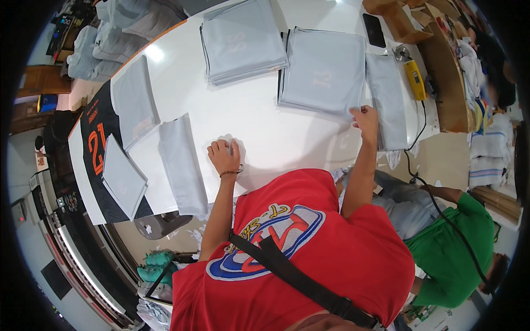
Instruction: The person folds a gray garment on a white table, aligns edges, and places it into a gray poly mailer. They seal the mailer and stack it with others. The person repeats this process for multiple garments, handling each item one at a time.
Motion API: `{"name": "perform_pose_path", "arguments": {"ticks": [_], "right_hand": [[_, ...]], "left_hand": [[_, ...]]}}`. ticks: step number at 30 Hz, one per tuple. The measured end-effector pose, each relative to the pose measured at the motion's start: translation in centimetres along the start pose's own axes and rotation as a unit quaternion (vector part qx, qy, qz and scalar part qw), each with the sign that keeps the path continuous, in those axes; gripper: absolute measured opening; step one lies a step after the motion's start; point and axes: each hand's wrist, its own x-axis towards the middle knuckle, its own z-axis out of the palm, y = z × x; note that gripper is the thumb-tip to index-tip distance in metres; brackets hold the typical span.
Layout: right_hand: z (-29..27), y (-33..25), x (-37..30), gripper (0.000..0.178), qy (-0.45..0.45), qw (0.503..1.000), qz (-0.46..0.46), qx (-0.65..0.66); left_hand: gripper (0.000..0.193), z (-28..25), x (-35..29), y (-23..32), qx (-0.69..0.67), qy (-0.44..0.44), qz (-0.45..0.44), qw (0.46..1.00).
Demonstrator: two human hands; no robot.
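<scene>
My right hand [365, 122] pinches the near right corner of a stack of flat grey sheets [326, 69], which shows a faint printed mark. My left hand [224, 156] rests on the white table [259, 129] with its fingers loosely bent and apart, nothing in it. Left of the sheet stack and slightly farther away lies another pile of grey sheets [243, 41]. A long narrow grey sheet [388, 102] lies just right of my right hand. Nearest to my left hand on its left is a grey strip [182, 165].
At the table's left end, a black jersey [95, 129] with orange print lies under grey pieces [126, 179]. A phone [374, 30] and a yellow corded device [414, 80] are at the right. Beyond stand cardboard boxes [406, 25]. A person in green [452, 254] is close at my right.
</scene>
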Motion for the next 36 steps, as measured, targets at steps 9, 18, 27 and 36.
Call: {"name": "perform_pose_path", "arguments": {"ticks": [9,18,27,36], "right_hand": [[-0.5,-7.9,0.4,0.038,-0.024,0.975,-0.022,0.221],[-0.9,2.4,2.7,0.045,-0.019,0.995,-0.016,-0.094],[3.0,1.8,2.8,0.047,0.065,0.995,-0.069,0.016],[2.1,1.9,0.4,0.078,0.056,0.992,-0.024,0.115]], "left_hand": [[0.022,0.4,0.6,0.1,-0.008,0.0,0.012,1.0],[0.021,0.3,0.5,0.4,-0.011,0.003,0.004,1.0],[0.022,0.7,0.5,0.3,0.0,-0.004,-0.002,1.0],[0.025,1.0,0.4,-1.0,0.001,0.003,0.006,1.0]]}}
